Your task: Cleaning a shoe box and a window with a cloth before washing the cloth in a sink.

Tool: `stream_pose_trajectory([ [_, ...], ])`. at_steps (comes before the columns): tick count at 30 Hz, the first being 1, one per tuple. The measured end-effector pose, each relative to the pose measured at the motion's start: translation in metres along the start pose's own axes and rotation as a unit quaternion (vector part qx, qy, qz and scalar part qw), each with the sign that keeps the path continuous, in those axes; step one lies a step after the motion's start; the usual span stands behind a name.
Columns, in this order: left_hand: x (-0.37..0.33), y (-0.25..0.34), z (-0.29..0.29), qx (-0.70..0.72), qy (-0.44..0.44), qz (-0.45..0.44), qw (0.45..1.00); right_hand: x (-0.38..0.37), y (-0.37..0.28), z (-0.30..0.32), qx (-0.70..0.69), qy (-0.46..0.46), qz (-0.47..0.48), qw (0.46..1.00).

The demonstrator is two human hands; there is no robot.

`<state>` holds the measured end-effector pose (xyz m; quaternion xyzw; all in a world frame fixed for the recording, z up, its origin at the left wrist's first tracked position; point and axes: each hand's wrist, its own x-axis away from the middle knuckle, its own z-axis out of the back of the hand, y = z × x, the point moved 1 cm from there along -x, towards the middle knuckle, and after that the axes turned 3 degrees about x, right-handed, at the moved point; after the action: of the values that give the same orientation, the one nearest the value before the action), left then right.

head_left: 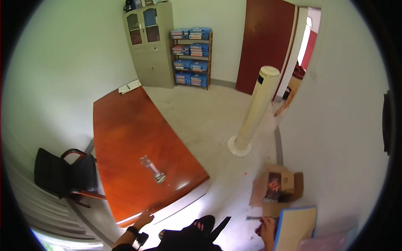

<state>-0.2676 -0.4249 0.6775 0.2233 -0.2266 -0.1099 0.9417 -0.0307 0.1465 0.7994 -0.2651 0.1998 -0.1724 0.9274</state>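
The broad red-brown wooden desk has a smooth, glossy varnish that throws back light in pale patches, and the clear, slender ornament on it shines like glass or clear plastic. The black padded chair looks like leather with a soft sheen, its curved brown arms polished wood. The beige upright cabinet appears to be smooth painted metal with glass panes. The tall cream cylindrical column looks like smooth, lightly glossy plastic. The open brown box is matt cardboard; the blue-edged cream panel is flat and smooth. The pale grey floor looks smooth but scuffed.
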Motion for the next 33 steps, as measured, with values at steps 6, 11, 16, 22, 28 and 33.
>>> stream_pose_trajectory([
  [6,-0.083,0.132,-0.018,0.115,0.046,0.011,0.992,-0.271,-0.019,-0.067,-0.086,-0.123,0.168,0.974],
  [11,-0.194,0.302,0.027,0.131,0.106,-0.021,0.985,-0.444,-0.023,-0.116,-0.086,-0.252,0.253,0.93],
  [16,-0.288,0.368,0.069,0.195,0.025,0.015,0.98,-0.587,-0.008,-0.16,-0.042,-0.219,0.391,0.893],
  [22,-0.337,0.4,0.092,0.264,0.173,0.196,0.928,-0.756,0.07,-0.294,0.038,-0.143,0.261,0.954],
  [28,-0.363,0.337,-0.008,0.183,0.374,0.264,0.87,-0.886,0.09,-0.383,-0.185,-0.261,-0.165,0.933],
  [33,-0.504,0.366,0.101,0.21,0.264,0.308,0.889,-0.985,0.161,-0.472,0.122,-0.139,-0.14,0.973],
])
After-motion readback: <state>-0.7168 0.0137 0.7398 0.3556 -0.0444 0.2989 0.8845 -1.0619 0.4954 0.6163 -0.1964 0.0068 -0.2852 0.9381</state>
